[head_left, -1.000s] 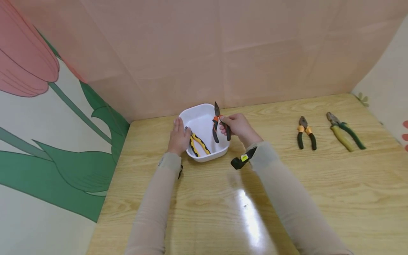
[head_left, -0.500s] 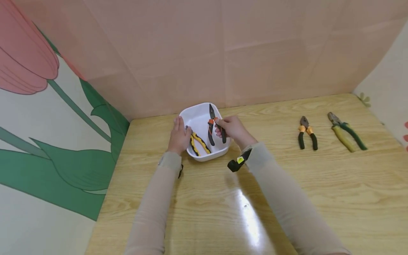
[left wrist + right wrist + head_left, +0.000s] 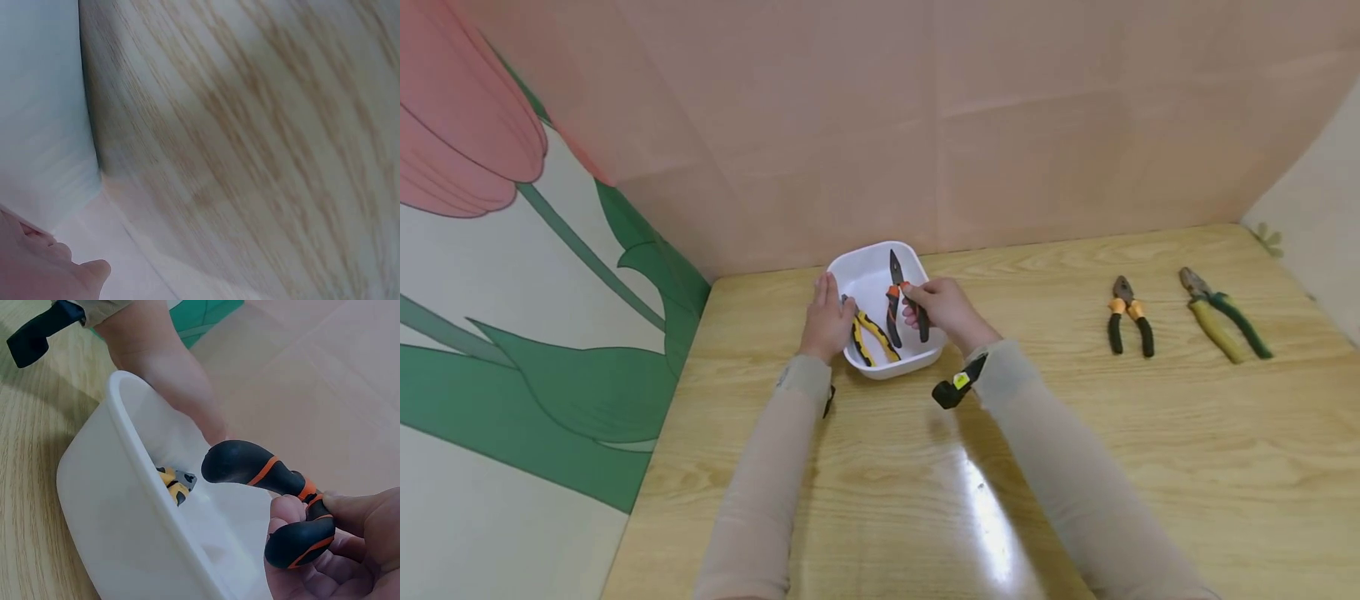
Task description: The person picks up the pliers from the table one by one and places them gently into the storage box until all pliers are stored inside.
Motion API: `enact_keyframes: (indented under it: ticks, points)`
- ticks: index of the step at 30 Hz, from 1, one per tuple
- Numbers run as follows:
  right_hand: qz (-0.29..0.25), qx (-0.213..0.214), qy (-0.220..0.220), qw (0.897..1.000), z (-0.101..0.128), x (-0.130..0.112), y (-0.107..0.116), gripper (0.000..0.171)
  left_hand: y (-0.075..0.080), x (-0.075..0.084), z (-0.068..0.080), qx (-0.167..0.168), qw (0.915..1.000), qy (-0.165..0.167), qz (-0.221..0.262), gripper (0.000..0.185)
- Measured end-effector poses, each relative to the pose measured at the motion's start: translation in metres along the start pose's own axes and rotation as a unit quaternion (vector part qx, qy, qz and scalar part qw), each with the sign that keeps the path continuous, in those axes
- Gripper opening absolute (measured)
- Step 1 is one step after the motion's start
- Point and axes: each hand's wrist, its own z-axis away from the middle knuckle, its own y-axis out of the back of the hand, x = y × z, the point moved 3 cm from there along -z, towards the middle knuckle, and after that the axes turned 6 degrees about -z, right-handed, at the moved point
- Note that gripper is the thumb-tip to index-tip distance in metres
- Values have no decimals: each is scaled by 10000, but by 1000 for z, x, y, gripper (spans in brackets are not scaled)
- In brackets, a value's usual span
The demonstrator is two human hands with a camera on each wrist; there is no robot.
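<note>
A white plastic tub (image 3: 868, 263) (image 3: 137, 506) stands near the back wall, with yellow-and-black pliers (image 3: 871, 337) (image 3: 175, 481) lying in it. My right hand (image 3: 942, 308) (image 3: 337, 550) grips black-and-orange pliers (image 3: 898, 304) (image 3: 275, 487) by the handles and holds them over the tub, nose pointing away from me. My left hand (image 3: 826, 321) (image 3: 169, 381) rests with straight fingers against the tub's left side. The left wrist view is blurred and shows only tabletop and the edge of my left hand (image 3: 44, 269).
On the wooden table (image 3: 1075, 467), two more pliers lie at the right: a black-and-orange pair (image 3: 1127, 321) and a yellow-and-green pair (image 3: 1221, 321). A pink wall stands right behind the tub. A flower mural covers the left wall.
My right hand has carried the black-and-orange pliers leftward and down, from the tub's right rim to over its inside. The left hand stays against the tub.
</note>
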Motion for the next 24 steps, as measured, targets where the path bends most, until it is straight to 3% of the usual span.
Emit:
enact_keyframes:
  ticks: [24]
  points:
    - [300, -199, 144, 9992, -12, 22, -25, 37, -4, -4, -2, 118, 9999, -108, 52, 71]
